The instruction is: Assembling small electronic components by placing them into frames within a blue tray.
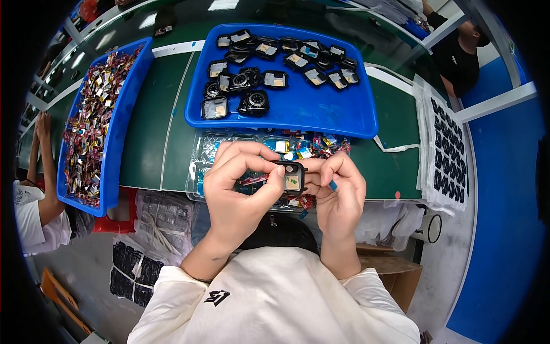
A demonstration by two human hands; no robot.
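Note:
A small black watch-like casing [302,172] with a pale label inside is held up in front of my chest. My left hand [232,186] is closed, pinching it between thumb and fingers at its left side. At its right side, fingers of my right hand [341,200] touch or nearly touch the casing. Between that hand's thumb and fingertip is a small blue tab [333,185]. Beneath both hands lies a clear plastic tray [196,152] with small batteries and red-and-blue parts, partly hidden by my hands.
A blue tray [326,117] holding several black casings stands beyond my hands on the green table [146,137]. At left, a long blue bin [113,157] is heaped with small parts. White sheets [425,143] of black pieces lie right. Other people sit at left and upper right.

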